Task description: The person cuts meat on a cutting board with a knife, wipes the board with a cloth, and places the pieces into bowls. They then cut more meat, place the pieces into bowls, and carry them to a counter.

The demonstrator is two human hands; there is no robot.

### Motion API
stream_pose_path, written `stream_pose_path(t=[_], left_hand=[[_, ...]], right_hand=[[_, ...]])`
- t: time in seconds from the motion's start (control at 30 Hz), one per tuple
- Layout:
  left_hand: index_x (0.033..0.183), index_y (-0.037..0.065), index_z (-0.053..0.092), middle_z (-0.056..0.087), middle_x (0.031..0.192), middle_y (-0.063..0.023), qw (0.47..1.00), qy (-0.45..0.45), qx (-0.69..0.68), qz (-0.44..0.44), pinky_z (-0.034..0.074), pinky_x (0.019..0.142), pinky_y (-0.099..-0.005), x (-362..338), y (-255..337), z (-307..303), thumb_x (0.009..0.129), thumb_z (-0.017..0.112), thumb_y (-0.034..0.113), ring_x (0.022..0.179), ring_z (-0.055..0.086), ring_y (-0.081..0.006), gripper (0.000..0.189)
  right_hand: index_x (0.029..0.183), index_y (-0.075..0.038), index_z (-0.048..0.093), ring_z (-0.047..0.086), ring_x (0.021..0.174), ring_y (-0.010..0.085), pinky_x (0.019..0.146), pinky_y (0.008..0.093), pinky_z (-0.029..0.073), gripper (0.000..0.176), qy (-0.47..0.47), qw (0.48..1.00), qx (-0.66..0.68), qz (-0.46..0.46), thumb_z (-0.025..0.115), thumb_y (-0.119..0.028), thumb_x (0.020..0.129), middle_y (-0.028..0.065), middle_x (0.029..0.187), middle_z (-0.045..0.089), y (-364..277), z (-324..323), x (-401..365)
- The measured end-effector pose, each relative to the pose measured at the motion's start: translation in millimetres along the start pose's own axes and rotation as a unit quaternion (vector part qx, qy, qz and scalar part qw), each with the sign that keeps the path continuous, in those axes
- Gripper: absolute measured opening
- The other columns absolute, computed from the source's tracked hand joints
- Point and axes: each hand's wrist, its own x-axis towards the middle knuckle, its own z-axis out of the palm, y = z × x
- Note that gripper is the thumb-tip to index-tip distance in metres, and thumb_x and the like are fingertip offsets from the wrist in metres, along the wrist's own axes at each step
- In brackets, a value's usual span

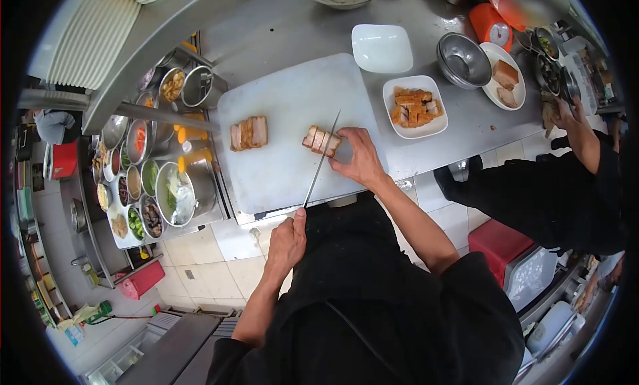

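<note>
My left hand [287,242] is closed around the handle of a kitchen knife [315,179], whose long thin blade points away from me. The blade lies across a piece of roast pork [321,141] with several slices showing. Thumb and fingertips of my right hand [361,160] grip the right end of that piece, close to the blade. Both are over a white cutting board [299,92]. Further left on the board sits a second sliced block of pork [249,133], touched by neither hand. The knife's handle is mostly hidden in my left fist.
Right of the board stand a square white bowl [411,132] of cut fried meat, a bare white dish [382,49], steel bowls [464,59], a plate [516,65] with pork and an orange scale [489,22]. Ingredient containers [180,192] line the left. Another person [532,198] stands at right.
</note>
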Motion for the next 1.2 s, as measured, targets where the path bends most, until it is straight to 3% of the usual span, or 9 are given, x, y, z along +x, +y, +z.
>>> stream_pose_path(t=[0.23,0.3,0.37,0.67,0.73,0.83,0.87,1.1,1.2], left_hand=[[0.081,-0.010,0.061,0.060,0.091,-0.0392,0.997,-0.052,0.058,-0.018,0.046,0.082,-0.0557,-9,-5,-14,0.102,0.032,0.044,0.091,0.058,-0.0541,0.064],[0.084,-0.009,0.062,0.062,0.088,-0.0351,0.985,-0.037,0.118,0.117,0.046,0.078,-0.0575,18,-13,7,0.103,0.031,0.038,0.085,0.058,-0.0545,0.060],[0.083,-0.008,0.062,0.063,0.086,-0.0337,0.997,-0.017,0.062,0.036,0.046,0.076,-0.0580,35,-5,21,0.103,0.031,0.040,0.081,0.058,-0.0555,0.061],[0.084,-0.008,0.061,0.060,0.083,-0.0370,1.000,0.004,-0.027,0.001,0.044,0.079,-0.0547,4,-14,2,0.100,0.032,0.054,0.087,0.058,-0.0545,0.070],[0.083,-0.007,0.061,0.061,0.082,-0.0355,0.997,0.027,-0.068,-0.004,0.044,0.077,-0.0532,-2,-25,-5,0.101,0.032,0.053,0.086,0.058,-0.0537,0.069],[0.078,-0.005,0.059,0.058,0.066,-0.0206,0.991,0.062,-0.109,-0.038,0.046,0.066,-0.0440,-10,-47,-25,0.100,0.033,0.056,0.066,0.059,-0.0348,0.070],[0.076,-0.004,0.058,0.053,0.061,-0.0117,0.987,0.083,-0.129,-0.047,0.044,0.061,-0.0381,-13,-55,-31,0.099,0.034,0.058,0.060,0.053,-0.0224,0.070],[0.074,-0.003,0.058,0.050,0.059,-0.0052,0.949,0.146,-0.220,-0.173,0.040,0.054,-0.0323,-47,-101,-55,0.099,0.037,0.058,0.057,0.047,-0.0134,0.069],[0.072,-0.002,0.058,0.049,0.058,-0.0051,0.945,0.137,-0.241,-0.176,0.040,0.053,-0.0312,-50,-107,-52,0.099,0.038,0.057,0.055,0.047,-0.0127,0.069]], right_hand=[[0.105,-0.004,0.060,0.057,0.099,0.0339,0.087,0.0413,0.049,0.045,0.018,1.000,0.011,-0.018,0.074,-0.011,0.062,0.0131,0.102,0.063,5,8,4],[0.105,-0.004,0.060,0.057,0.098,0.0338,0.086,0.0411,0.049,0.045,0.016,1.000,0.007,-0.016,0.074,-0.011,0.062,0.0131,0.102,0.063,5,11,4],[0.104,-0.003,0.060,0.057,0.098,0.0337,0.086,0.0409,0.049,0.045,0.018,1.000,0.001,-0.017,0.074,-0.010,0.062,0.0131,0.102,0.063,4,11,4],[0.111,-0.006,0.059,0.052,0.108,0.0354,0.094,0.0449,0.043,0.051,0.066,0.997,-0.003,-0.026,0.076,-0.017,0.064,0.0128,0.115,0.058,-20,16,9],[0.112,-0.009,0.061,0.048,0.113,0.0334,0.095,0.0456,0.039,0.047,0.051,0.984,-0.149,-0.082,0.076,-0.025,0.070,0.0113,0.120,0.055,-33,25,19],[0.110,-0.011,0.062,0.049,0.113,0.0293,0.090,0.0447,0.038,0.038,-0.041,0.945,-0.242,-0.215,0.069,-0.033,0.080,0.0102,0.119,0.057,-4,49,37],[0.110,-0.012,0.063,0.049,0.113,0.0280,0.087,0.0437,0.039,0.031,-0.068,0.944,-0.238,-0.218,0.066,-0.028,0.083,0.0092,0.118,0.057,3,44,40],[0.118,-0.009,0.058,0.046,0.118,0.0310,0.094,0.0456,0.039,0.040,-0.016,0.920,-0.364,-0.144,0.066,-0.024,0.082,0.0128,0.127,0.052,-10,22,90],[0.121,-0.007,0.055,0.043,0.124,0.0329,0.101,0.0459,0.038,0.045,-0.060,0.944,-0.220,-0.240,0.065,-0.015,0.078,0.0137,0.131,0.049,-48,72,108]])
